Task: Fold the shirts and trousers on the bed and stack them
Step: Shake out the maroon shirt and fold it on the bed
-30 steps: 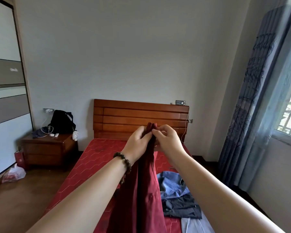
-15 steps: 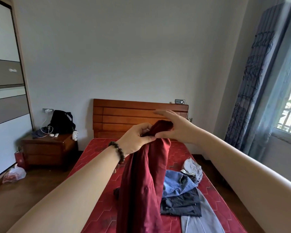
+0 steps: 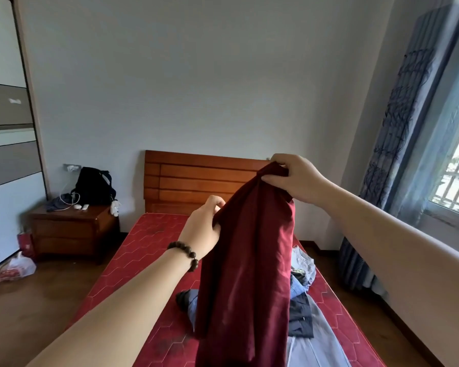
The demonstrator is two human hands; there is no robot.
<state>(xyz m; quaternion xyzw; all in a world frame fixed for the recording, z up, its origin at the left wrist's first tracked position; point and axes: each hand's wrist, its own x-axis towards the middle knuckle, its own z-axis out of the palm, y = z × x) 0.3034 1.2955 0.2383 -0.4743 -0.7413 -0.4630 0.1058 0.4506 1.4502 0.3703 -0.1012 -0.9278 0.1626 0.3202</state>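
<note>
At far left we note a dark wooden bedside cabinet (image 3: pixel 72 229) carrying a black backpack (image 3: pixel 93 185). Next, our left hand (image 3: pixel 203 230), beaded bracelet at the wrist, pinches the near edge of a dark red garment (image 3: pixel 249 266) hanging over the red patterned mattress (image 3: pixel 149 250). Our right hand (image 3: pixel 294 177) grips its top edge, higher up; crumpled blue and grey clothes (image 3: pixel 301 308) lie on the mattress just behind.

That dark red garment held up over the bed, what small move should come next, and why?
Probably lower it flat onto the bed. The left hand and right hand each pinch the dark red garment by its top edge, so it hangs unfolded in the air.
</note>
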